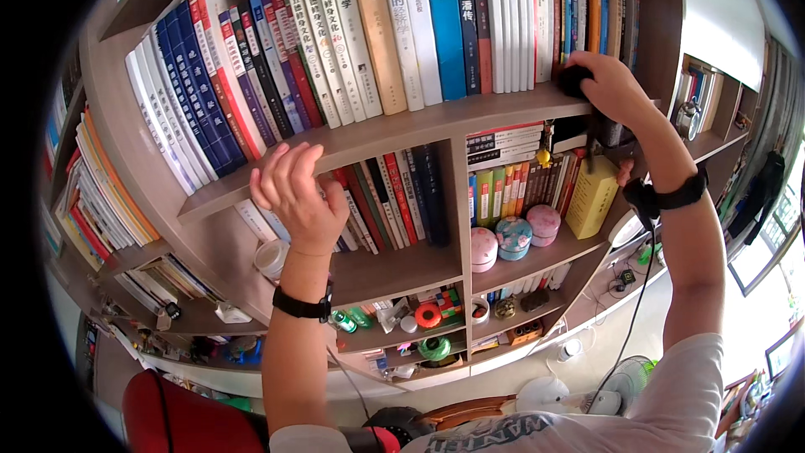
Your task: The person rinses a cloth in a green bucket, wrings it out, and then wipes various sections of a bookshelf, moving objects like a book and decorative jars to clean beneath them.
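My right hand [607,88] grips a small black object [573,82], perhaps a bunched cloth, on the upper shelf board [390,129]. It is just in front of the right end of a row of upright books [446,25]. Dark straps [591,138] hang below that hand; what they belong to is unclear. My left hand [302,195] is raised at the front edge of the same board, palm side partly showing, with nothing in it. Whether its fingertips touch the edge cannot be told. Both wrists wear black bands.
Below stand three round tins [513,238], a yellow box [591,196] and more books [393,201]. A white cup [272,258] sits under my left hand. Lower down are a red chair back [188,412] and an electric fan [619,384]. A cable [635,308] hangs from my right wrist.
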{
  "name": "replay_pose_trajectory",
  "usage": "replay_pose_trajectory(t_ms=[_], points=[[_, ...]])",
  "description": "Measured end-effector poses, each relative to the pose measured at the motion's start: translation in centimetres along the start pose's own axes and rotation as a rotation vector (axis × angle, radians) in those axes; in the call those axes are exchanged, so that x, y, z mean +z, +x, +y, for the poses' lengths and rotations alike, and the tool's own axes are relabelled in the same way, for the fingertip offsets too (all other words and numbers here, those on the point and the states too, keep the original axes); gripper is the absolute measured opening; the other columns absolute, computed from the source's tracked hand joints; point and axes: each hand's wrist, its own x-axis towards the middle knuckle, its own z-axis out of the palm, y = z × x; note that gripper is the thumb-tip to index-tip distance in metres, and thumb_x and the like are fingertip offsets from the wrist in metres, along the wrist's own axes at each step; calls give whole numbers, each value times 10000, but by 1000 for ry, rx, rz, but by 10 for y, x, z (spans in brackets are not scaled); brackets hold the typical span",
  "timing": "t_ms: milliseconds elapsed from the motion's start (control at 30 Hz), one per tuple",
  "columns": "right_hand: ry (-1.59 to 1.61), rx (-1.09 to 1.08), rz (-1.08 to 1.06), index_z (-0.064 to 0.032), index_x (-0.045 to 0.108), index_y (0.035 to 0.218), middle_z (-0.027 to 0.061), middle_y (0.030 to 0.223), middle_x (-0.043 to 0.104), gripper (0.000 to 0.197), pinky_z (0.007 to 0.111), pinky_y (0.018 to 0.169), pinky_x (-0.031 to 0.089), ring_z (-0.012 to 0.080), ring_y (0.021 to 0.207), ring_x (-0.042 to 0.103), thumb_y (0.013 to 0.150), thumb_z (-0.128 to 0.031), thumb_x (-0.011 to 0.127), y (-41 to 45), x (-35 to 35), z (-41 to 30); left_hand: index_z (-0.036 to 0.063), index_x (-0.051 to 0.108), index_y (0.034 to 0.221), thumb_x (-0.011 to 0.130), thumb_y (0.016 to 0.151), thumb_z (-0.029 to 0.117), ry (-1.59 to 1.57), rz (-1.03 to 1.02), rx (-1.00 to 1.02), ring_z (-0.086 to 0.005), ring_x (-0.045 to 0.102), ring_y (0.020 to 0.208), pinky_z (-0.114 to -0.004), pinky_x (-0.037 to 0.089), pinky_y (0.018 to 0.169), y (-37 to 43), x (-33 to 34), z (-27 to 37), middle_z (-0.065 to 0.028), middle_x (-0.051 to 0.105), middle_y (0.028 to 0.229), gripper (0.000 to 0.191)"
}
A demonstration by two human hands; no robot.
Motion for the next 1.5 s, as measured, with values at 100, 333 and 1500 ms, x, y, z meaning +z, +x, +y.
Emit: replay_pose_trajectory(t_ms=[100, 333, 1500], points=[[71, -97, -30, -14, 599, 1096, 232, 1014, 646, 309, 426, 899, 474, 417, 987, 605, 796, -20, 523, 7, 7, -23, 120, 538, 1226, 562, 720, 86, -24, -21, -20, -267, 498, 1234, -504, 186, 1127, 1, 0, 4, -49, 586, 1206, 507], [222, -80, -68, 2, 609, 1090, 256, 1009, 652, 305, 437, 894, 484, 432, 981, 609, 794, 6, 538, -8, -3, -59, 128, 550, 1213, 570, 703, 70, -60, -55, -49, -266, 486, 1233, -500, 191, 1125, 3, -6, 0, -53, 580, 1186, 513], [258, -528, -197, -17, 607, 1079, 228, 989, 668, 267, 459, 883, 490, 417, 990, 625, 829, -66, 530, 62, 98, -331, -42, 345, 1422, 654, 742, 108, 65, 244, -443, -448, 396, 1315, -538, 261, 1115, -21, -100, -133, -273, 454, 1372, 762]])
